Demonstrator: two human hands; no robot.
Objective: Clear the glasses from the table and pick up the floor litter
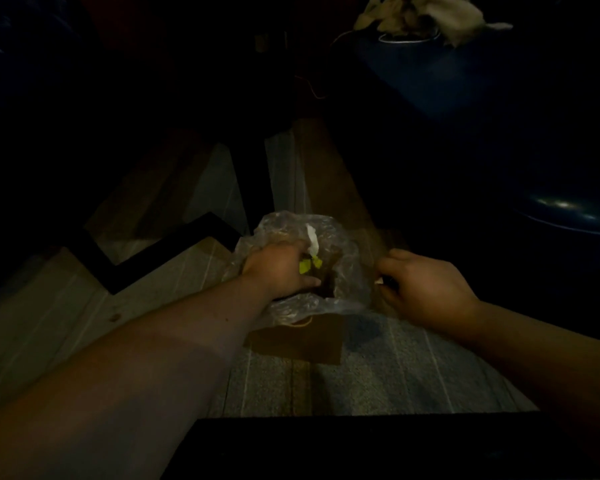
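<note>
While no table top or glasses show in this dim view, so that half of the task cannot be judged, the litter half looks under way: the left hand (278, 268) is closed on a clear plastic bag (329, 271) over the striped floor (378, 368), with yellow scraps (307, 265) and a white scrap (313, 239) at its fingers. The right hand (426, 289), just beside the bag's right edge, pinches a small white bit (379, 281). A brown card piece (302, 341) lies on the floor under the bag; no writing can be read.

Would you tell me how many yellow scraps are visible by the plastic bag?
2: one yellow scrap against the left hand, another just right of it. More may be hidden.
</note>
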